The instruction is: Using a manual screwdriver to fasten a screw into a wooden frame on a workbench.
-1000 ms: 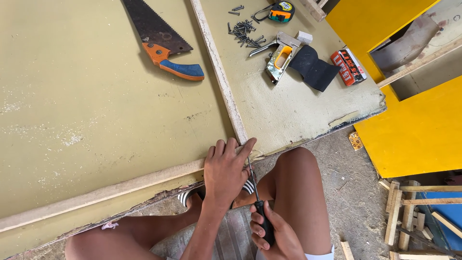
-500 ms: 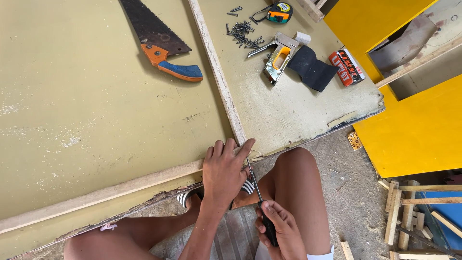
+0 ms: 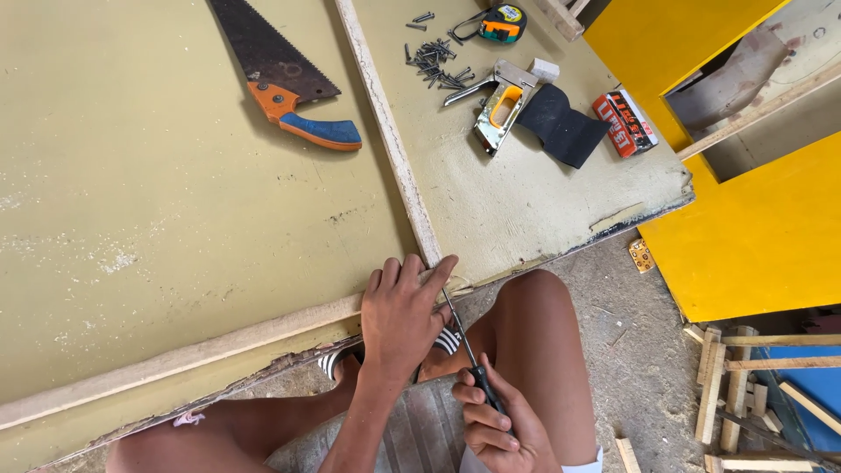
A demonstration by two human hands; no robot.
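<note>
The person sits on the floor at the near edge of a big olive-green board (image 3: pixel 175 201), knees up under it. The left hand (image 3: pixel 399 320) lies flat with its fingers spread, pressing down where two pale wood strips (image 3: pixel 390 149) meet at the board's corner. The right hand (image 3: pixel 491 429), at about five o'clock from the left, has its grip closed round the black handle of a screwdriver (image 3: pixel 464 350), whose thin shaft runs up toward eleven o'clock, the tip right by the left fingertips at the strip joint.

To my eye this is the fastening step at that corner: strip held down, tool set on the spot. The next move would call for steady downward pressure, the shaft kept in line, and the left fingers kept out of the tip's way.

Up at twelve to one o'clock lie a handsaw (image 3: pixel 280 79), loose screws (image 3: pixel 435 63), a staple gun (image 3: pixel 495 109) and a tape measure (image 3: pixel 499 22).
</note>
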